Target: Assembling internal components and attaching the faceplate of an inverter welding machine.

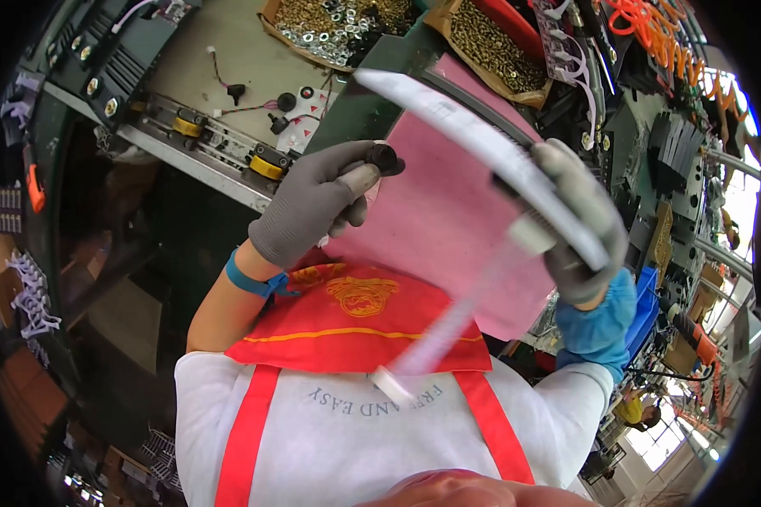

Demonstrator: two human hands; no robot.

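My left hand [306, 201], in a grey knitted glove, pinches a small round black part [382, 157], perhaps a knob, between thumb and forefinger. In my right hand [585, 224], also gloved, is a long white and dark panel [473, 139], tilted and smeared by motion. From the panel hangs a pale flat cable [448, 329], which ends in a white connector [393, 387] in front of my chest. Below both hands lies a pink sheet [431, 215] on the bench.
Open boxes of brass-coloured fasteners [492, 46] and mixed nuts [334, 29] stand at the far side. Small wired black parts [287, 101] lie at the back left, behind a metal rail with yellow blocks [266, 166]. Orange coiled hoses [643, 21] hang at the far right.
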